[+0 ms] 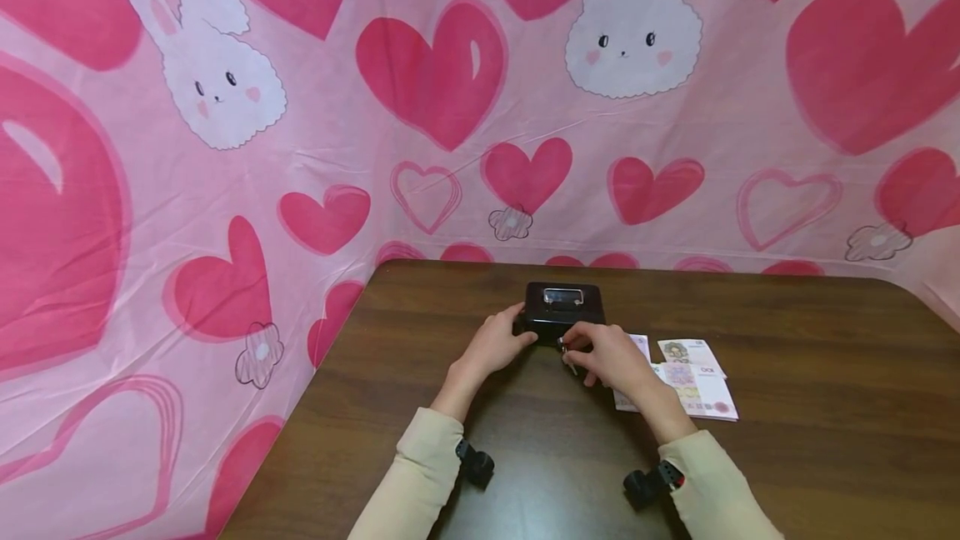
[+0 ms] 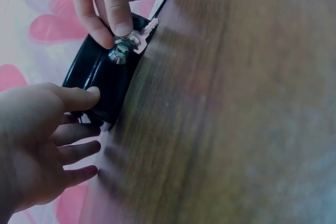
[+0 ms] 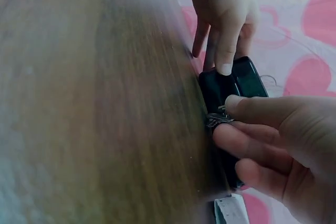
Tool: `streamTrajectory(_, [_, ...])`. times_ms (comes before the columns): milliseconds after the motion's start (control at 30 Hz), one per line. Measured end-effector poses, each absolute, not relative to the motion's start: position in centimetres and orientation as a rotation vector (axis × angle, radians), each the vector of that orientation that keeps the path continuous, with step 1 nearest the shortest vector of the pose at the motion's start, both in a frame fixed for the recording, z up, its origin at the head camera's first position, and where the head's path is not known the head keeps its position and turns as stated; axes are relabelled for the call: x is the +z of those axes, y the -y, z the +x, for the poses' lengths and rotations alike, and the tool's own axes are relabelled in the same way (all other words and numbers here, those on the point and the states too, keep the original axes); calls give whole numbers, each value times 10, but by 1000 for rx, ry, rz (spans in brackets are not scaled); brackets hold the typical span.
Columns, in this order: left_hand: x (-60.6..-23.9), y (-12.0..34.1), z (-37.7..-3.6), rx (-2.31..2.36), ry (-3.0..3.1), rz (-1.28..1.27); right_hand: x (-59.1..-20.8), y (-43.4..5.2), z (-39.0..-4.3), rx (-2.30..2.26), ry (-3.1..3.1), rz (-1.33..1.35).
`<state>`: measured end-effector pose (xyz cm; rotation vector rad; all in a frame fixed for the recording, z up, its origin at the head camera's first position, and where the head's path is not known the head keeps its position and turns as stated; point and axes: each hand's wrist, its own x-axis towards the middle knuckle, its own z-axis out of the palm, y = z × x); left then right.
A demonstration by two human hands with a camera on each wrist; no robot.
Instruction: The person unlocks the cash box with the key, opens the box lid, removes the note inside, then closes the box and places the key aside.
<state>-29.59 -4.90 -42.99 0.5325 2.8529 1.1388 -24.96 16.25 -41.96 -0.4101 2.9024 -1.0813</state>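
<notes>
A black metal cash box [image 1: 551,319] with a folding handle [image 1: 563,297] on its lid stands on the table. My left hand [image 1: 498,343] holds its left end, thumb on the front face and the other fingers by the side, spread in the left wrist view. At the box's front my right hand [image 1: 609,355] pinches a small key between thumb and forefinger, right at the shiny lock [image 2: 121,51]. A second key [image 2: 144,39] hangs beside it. The pinched key is mostly hidden by the fingertips.
Banknotes [image 1: 705,397] lie in loose piles to the right of the box, partly under my right forearm. The brown wooden table [image 1: 840,357] meets a pink heart-and-rabbit cloth [image 1: 450,190] at its back and left edges.
</notes>
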Motion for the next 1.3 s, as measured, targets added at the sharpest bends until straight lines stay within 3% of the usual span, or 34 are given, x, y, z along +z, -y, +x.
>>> streamTrajectory(433, [-428, 48, -295, 1099, -2886, 528, -427, -163, -252, -1431, -2701, -298])
streamTrajectory(1300, [-428, 45, -293, 1039, -2915, 506, -429, -166, -256, -1415, -2774, -342])
